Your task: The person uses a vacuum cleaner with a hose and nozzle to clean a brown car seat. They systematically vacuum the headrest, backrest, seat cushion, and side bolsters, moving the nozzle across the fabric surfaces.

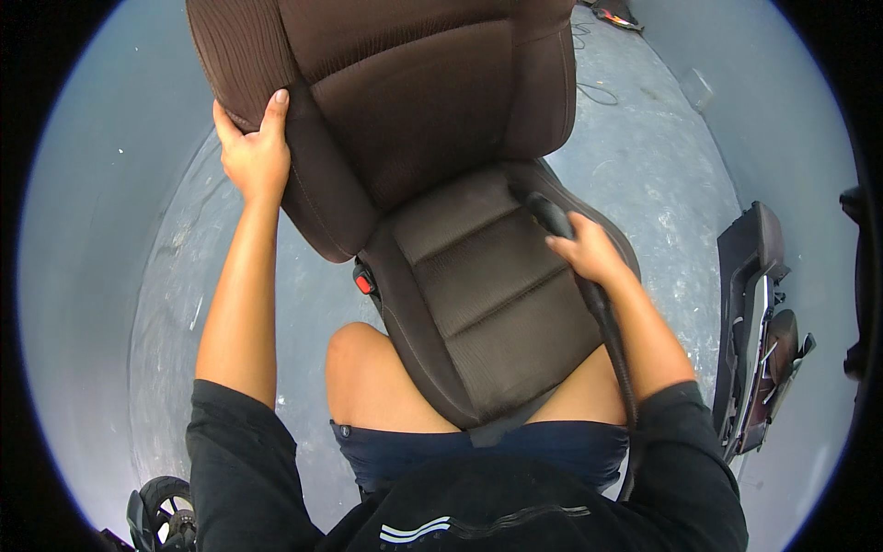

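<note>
A dark brown car seat point(497, 304) stands in front of me, its cushion reaching my thighs. My left hand point(256, 156) grips the left side bolster of the backrest point(414, 101), thumb on the front and the other fingers partly hidden round the edge. My right hand point(593, 250) is wrapped round a black vacuum nozzle point(550, 215), over the right rear part of the cushion. A ribbed dark hose point(618, 359) hangs below that hand, along the cushion's right side. The nozzle's tip is blurred against the dark fabric. A seat belt buckle point(364, 279) with a red button sits at the cushion's left.
Dark door panels point(750, 322) lean by the right wall. A spoked black wheel point(167, 511) stands at the lower left. A thin cable point(598, 95) lies on the grey floor point(635, 138) behind the seat, and a black and red item point(616, 14) lies farther back.
</note>
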A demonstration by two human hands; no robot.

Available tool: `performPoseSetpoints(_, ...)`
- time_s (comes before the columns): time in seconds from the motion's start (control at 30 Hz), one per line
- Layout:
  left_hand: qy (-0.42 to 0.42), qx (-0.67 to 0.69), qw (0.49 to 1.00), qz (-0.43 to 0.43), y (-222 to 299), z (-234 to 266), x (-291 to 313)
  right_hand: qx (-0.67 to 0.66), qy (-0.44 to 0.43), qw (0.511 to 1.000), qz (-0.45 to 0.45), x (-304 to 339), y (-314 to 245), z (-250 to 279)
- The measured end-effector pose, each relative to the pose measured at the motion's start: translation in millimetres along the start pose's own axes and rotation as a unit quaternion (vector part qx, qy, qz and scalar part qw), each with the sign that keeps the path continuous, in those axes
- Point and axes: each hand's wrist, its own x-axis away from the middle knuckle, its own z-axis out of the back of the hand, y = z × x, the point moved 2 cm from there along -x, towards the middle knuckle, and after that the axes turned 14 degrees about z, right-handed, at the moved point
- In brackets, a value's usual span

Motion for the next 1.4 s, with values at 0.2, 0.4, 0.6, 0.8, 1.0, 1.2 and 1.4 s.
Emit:
performPoseSetpoints(0.2,-0.02,-0.007,1.0,0.004,2,5,1,0.002,0.024,0.999,0.028,-53,1,-45)
performPoseSetpoints(0.4,-0.041,0.028,0.999,-0.003,4,8,-1,-0.089,-0.059,0.991,-0.08,55,3,42)
performPoseSetpoints(0.6,-0.033,0.018,0.999,0.008,5,9,1,-0.138,0.027,0.971,-0.192,218,-7,101)
performPoseSetpoints(0.8,-0.052,0.029,0.998,-0.01,-1,7,-2,-0.139,0.06,0.955,-0.255,298,-61,86)
performPoseSetpoints(1.0,0.049,-0.045,0.982,-0.179,6,2,14,-0.128,-0.058,0.982,-0.13,329,-108,40)
performPoseSetpoints(1.2,-0.243,-0.083,0.819,-0.513,-42,4,131,-0.176,-0.069,0.978,-0.094,350,-103,20)
performPoseSetpoints(1.4,-0.582,-0.446,0.653,-0.187,-139,-49,260,-0.246,-0.005,0.967,-0.074,375,-97,-21)
